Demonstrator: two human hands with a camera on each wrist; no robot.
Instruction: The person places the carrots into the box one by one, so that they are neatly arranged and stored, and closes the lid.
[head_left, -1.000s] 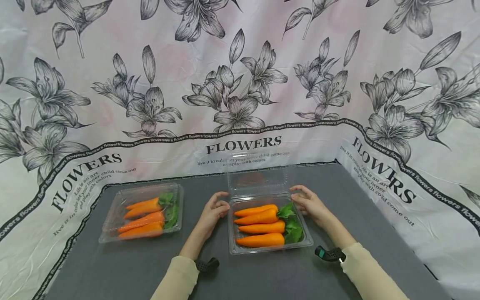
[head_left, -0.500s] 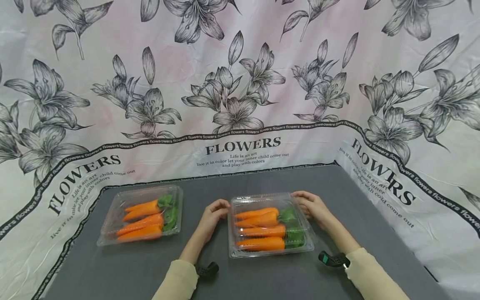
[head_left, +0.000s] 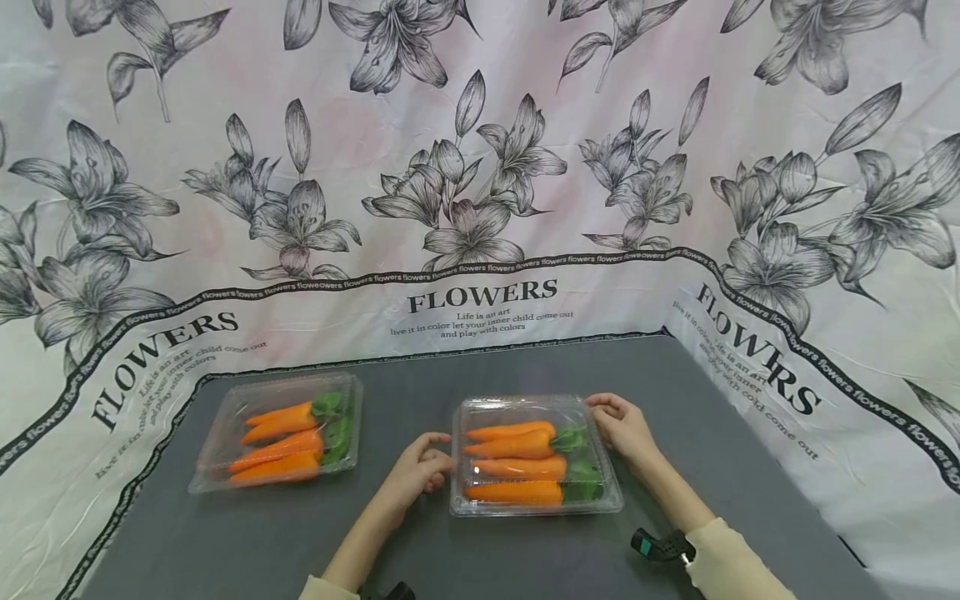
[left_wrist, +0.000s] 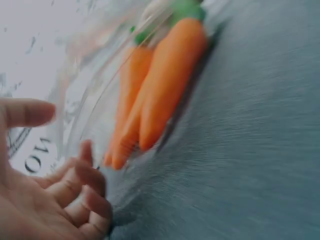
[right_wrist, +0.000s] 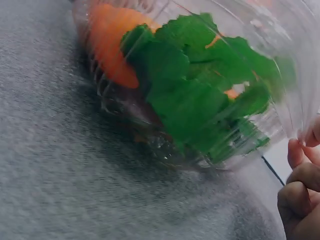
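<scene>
A clear plastic clamshell container stands on the grey table with its lid down. Inside lie several orange carrots with green leaves toward the right. My right hand is at its far right corner; in the right wrist view the thumb and a finger pinch the plastic edge. Near the left wall is my left hand, fingers loosely bent and nothing held. In the left wrist view, the left hand's thumb and fingers are apart, beside the container.
A second lidded clear container with carrots and green leaves stands at the left of the grey table. A flower-printed cloth rises behind the table and along both sides.
The container's lid, upright at first, has swung down over the carrots. My left hand has drawn back toward me along the left wall; the right hand stays at the far right corner.
</scene>
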